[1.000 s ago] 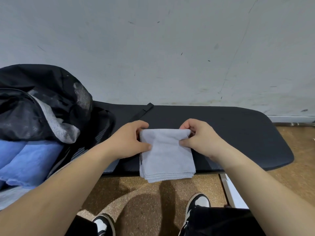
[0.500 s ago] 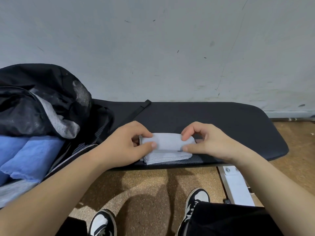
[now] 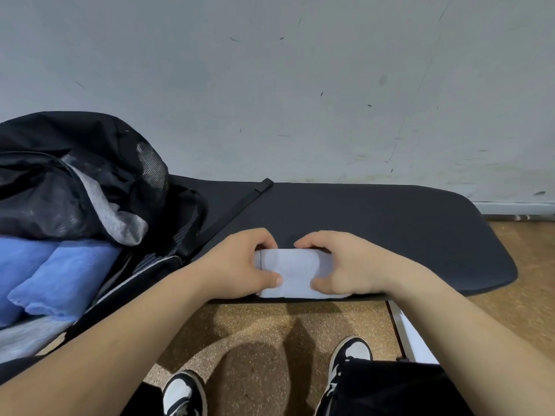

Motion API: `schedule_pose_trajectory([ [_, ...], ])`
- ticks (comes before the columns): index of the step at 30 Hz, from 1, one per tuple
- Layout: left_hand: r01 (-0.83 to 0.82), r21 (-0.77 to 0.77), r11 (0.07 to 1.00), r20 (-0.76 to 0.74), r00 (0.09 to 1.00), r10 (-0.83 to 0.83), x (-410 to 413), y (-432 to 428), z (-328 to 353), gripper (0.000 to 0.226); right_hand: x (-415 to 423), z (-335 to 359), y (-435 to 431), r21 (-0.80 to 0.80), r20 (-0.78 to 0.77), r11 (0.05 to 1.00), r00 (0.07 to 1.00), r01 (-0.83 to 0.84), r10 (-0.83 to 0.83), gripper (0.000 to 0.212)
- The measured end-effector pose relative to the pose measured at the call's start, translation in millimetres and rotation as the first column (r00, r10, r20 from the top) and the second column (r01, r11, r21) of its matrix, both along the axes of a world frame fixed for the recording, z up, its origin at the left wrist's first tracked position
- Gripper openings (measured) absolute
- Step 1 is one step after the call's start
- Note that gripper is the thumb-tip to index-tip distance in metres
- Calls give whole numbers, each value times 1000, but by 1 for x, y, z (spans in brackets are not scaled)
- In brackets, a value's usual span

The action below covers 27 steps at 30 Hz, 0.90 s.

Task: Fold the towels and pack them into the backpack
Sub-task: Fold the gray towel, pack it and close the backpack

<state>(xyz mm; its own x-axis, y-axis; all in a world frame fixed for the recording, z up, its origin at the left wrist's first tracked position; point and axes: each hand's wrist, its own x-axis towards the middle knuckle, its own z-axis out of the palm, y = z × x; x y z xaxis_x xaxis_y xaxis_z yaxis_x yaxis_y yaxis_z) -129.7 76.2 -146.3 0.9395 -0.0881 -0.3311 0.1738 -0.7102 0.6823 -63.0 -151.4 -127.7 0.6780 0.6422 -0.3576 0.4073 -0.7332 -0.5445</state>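
A small pale grey towel [image 3: 295, 273], folded into a compact block, lies at the near edge of the black padded bench [image 3: 390, 229]. My left hand [image 3: 240, 265] grips its left end, thumb on top. My right hand [image 3: 339, 264] grips its right end the same way. The black backpack [image 3: 90, 175] lies open at the left end of the bench. Inside it are two folded blue towels [image 3: 60, 274] and a grey towel [image 3: 114, 217] tucked under the flap.
A scuffed grey wall rises right behind the bench. Below the bench is a brown speckled floor with my two black-and-white shoes [image 3: 350, 358]. A white bench leg [image 3: 411, 334] runs along the floor at right. A backpack strap [image 3: 252, 196] lies across the bench.
The towel hung over the bench edge; I folded its lower half up, then again, and it now sits as a thick block. Both hands have closed in on its ends.
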Motion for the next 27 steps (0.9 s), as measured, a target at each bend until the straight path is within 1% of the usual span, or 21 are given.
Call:
schedule_pose_trajectory([
  [2, -37, -148, 988, 14, 999, 39, 0, 3, 14, 33, 0, 10, 7, 46, -160, 999, 987, 29, -21, 46],
  [3, -56, -237, 970, 29, 997, 65, -1, 6, 22, 36, 0, 14, 10, 87, -238, 994, 970, 66, -44, 37],
  [4, -80, -321, 944, 50, 994, 102, -3, 10, 30, 40, -1, 19, 14, 129, -297, 986, 953, 108, -65, 33],
  [5, -101, -398, 912, 74, 987, 142, -6, 15, 36, 44, -2, 23, 19, 176, -337, 972, 937, 153, -87, 37],
  [6, -127, -471, 873, 94, 977, 193, -9, 19, 42, 49, -4, 28, 25, 217, -373, 954, 921, 204, -112, 45],
  [8, -213, -595, 775, 92, 940, 329, -18, 27, 50, 63, -14, 36, 40, 307, -479, 904, 869, 298, -124, 55],
  [10, -323, -706, 630, -4, 891, 453, -26, 34, 56, 76, -30, 43, 56, 397, -602, 825, 793, 403, -97, 52],
  [11, -365, -742, 562, -78, 880, 468, -32, 38, 60, 77, -39, 47, 63, 431, -647, 778, 758, 458, -87, 49],
  [12, -381, -756, 532, -139, 888, 439, -41, 42, 65, 71, -50, 53, 72, 463, -672, 733, 736, 499, -77, 46],
  [14, -363, -737, 570, -187, 920, 344, -66, 48, 78, 47, -71, 65, 91, 515, -697, 654, 715, 553, -55, 39],
  [15, -364, -723, 586, -199, 923, 328, -80, 52, 82, 38, -81, 71, 101, 521, -709, 624, 702, 582, -63, 38],
  [16, -375, -720, 583, -204, 918, 339, -94, 57, 87, 33, -91, 77, 112, 513, -717, 604, 691, 610, -89, 39],
  [18, -415, -731, 543, -208, 892, 402, -119, 72, 95, 32, -109, 86, 136, 485, -712, 598, 685, 639, -155, 43],
  [20, -459, -734, 500, -225, 860, 459, -142, 91, 101, 30, -123, 94, 160, 467, -673, 630, 711, 621, -202, 44],
  [23, -518, -713, 473, -215, 803, 555, -169, 124, 103, 26, -138, 103, 201, 457, -609, 692, 763, 559, -215, 34],
  [24, -551, -688, 473, -197, 769, 608, -177, 135, 103, 23, -141, 103, 216, 463, -538, 711, 805, 529, -249, 33],
  [25, -593, -648, 479, -168, 724, 669, -184, 148, 102, 21, -142, 102, 231, 482, -429, 728, 856, 488, -290, 32],
  [26, -640, -602, 478, -137, 672, 728, -190, 161, 99, 18, -141, 99, 245, 510, -289, 751, 906, 420, -310, 29],
  [27, -689, -548, 474, -107, 620, 777, -196, 176, 96, 16, -139, 96, 257, 529, -131, 787, 947, 316, -293, 25],
])
